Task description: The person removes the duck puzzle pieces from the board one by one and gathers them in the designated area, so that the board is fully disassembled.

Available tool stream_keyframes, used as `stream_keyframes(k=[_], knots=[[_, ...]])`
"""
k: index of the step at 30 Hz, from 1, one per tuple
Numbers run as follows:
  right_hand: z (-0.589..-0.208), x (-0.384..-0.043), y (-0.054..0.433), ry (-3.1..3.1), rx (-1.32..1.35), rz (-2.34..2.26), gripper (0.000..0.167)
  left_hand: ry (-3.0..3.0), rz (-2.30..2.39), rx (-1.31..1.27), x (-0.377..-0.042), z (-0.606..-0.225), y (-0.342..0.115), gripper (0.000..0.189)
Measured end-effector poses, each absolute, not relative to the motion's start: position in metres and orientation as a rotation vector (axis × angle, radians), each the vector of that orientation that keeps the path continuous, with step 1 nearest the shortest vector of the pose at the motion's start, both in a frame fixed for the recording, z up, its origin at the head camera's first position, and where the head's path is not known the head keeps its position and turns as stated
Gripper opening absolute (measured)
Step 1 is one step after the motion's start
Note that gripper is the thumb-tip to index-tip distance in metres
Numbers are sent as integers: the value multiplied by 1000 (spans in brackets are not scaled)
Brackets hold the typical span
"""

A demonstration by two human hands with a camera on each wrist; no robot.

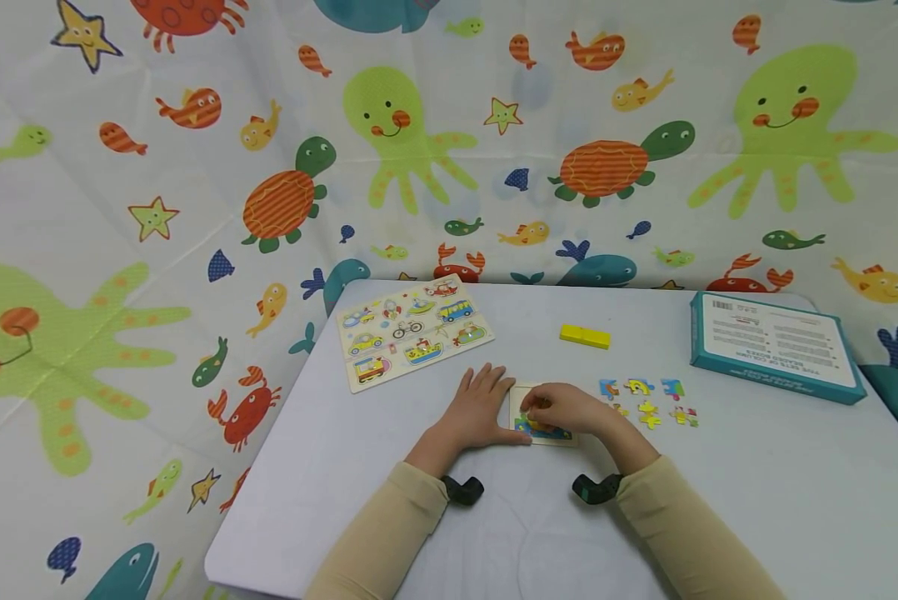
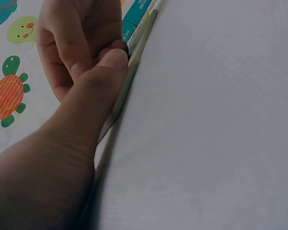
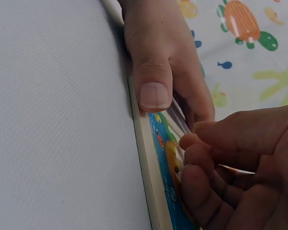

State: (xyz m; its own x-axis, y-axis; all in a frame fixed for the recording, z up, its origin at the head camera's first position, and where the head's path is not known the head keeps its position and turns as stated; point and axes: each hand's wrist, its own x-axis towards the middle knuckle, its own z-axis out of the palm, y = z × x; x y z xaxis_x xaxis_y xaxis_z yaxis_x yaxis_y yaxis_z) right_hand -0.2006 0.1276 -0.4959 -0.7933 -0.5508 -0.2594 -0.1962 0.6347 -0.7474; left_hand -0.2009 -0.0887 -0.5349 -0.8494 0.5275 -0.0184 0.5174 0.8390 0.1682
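Observation:
A small wooden jigsaw board [image 1: 518, 400] lies on the table with a picture along its near edge, a blue strip with orange and yellow in the right wrist view. My left hand [image 1: 481, 408] lies spread at the board's left side, its thumb [image 3: 155, 93] resting on the near left corner. Above the board, my right hand [image 1: 569, 408] has its fingers curled and the thumb against them, pinching at a yellow puzzle piece [image 3: 172, 153]. The fingers hide part of that piece. Loose puzzle pieces [image 1: 648, 414] lie just right of this hand.
A larger peg puzzle board [image 1: 389, 375] with vehicle pictures lies at back left. Behind the small board is a yellow block [image 1: 585, 337]. A teal box [image 1: 775, 346] sits at back right. A sea-animal cloth [image 1: 449, 158] hangs behind the white table [image 1: 306, 483].

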Motion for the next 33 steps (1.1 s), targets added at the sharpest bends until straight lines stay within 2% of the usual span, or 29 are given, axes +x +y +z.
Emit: stream_keyframes(k=[19,33], knots=[[-496,-198,123,2380,-576,-1013,5,2959,248,861,-199,-531,-88,112],[-493,-197,122,2378,-609,-1046,4,2948,239,841,-200,-531,-89,113]])
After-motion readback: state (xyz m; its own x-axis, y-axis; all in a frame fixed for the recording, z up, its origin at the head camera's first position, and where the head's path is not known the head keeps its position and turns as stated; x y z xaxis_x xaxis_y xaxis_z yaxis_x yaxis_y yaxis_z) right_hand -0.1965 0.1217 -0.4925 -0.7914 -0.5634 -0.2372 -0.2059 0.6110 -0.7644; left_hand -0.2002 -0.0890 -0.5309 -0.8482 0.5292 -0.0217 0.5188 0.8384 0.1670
